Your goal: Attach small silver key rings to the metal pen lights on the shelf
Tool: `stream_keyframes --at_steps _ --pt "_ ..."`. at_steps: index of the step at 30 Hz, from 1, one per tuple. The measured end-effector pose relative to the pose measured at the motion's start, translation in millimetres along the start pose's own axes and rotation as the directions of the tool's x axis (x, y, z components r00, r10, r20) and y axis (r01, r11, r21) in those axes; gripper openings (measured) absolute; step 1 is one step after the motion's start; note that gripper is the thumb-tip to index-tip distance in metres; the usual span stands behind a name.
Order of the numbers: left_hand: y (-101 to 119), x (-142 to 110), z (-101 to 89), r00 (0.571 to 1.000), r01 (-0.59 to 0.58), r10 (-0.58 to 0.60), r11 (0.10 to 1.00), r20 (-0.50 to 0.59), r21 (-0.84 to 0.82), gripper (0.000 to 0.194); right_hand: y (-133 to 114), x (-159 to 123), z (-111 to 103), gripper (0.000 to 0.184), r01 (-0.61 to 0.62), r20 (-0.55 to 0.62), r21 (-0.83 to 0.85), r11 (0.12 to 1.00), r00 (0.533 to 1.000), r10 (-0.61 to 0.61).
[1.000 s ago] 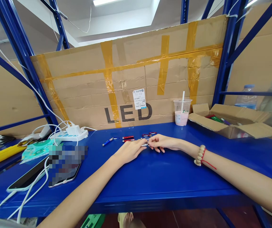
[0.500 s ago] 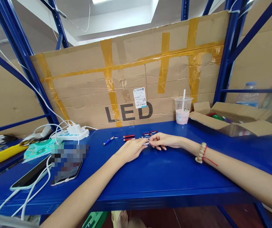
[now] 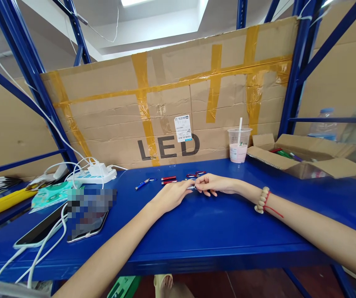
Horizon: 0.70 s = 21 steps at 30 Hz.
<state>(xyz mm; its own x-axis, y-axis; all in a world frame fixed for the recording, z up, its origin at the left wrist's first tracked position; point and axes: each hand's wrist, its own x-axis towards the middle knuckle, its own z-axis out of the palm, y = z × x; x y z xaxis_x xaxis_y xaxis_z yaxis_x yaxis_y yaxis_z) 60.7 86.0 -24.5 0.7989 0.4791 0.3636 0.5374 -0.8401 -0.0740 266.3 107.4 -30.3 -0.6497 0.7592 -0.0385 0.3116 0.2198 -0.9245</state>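
Observation:
My left hand is closed, palm down, with a small silver metal piece between its fingertips. Thumb and forefinger of my right hand pinch the right end of that piece, its other fingers loosely curled. Fingers hide most of it, so its exact kind cannot be made out. Just behind my left hand lie two red metal tubes. More red tubes with metal clips lie behind my right hand, partly covered. To the left, a slim blue tube with a clip rests on the blue tabletop.
A cup of pink drink and an open carton with coloured tubes stand at the right. On the left are two phones, white cables, a power strip and a green packet. Taped cardboard closes off the back.
Both hands keep nearly the same place and grip on the silver piece. Below the table a foot has shifted slightly to the right.

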Motion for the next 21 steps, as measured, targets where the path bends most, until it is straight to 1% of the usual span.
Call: stream_keyframes --at_steps 7,12,17,21 --pt "-0.4 -0.4 -0.1 1.000 0.009 -0.009 1.000 -0.002 0.012 0.028 0.7 -0.7 -0.7 0.041 0.007 0.019 -0.039 0.999 1.000 -0.006" --pt "-0.9 -0.5 0.1 1.000 -0.007 0.008 1.000 -0.023 0.021 0.028 -1.0 -1.7 0.3 0.040 0.031 0.026 -0.059 0.998 0.999 -0.030" --pt "-2.4 -0.2 0.0 0.999 -0.020 0.020 1.000 -0.034 -0.001 0.027 -2.5 -1.7 1.1 0.041 0.026 0.030 -0.072 0.997 0.999 -0.024" --pt "-2.0 -0.1 -0.1 1.000 0.002 -0.003 1.000 -0.013 -0.005 0.025 -2.7 -1.7 1.4 0.042 0.023 0.030 -0.075 0.997 0.999 -0.021"
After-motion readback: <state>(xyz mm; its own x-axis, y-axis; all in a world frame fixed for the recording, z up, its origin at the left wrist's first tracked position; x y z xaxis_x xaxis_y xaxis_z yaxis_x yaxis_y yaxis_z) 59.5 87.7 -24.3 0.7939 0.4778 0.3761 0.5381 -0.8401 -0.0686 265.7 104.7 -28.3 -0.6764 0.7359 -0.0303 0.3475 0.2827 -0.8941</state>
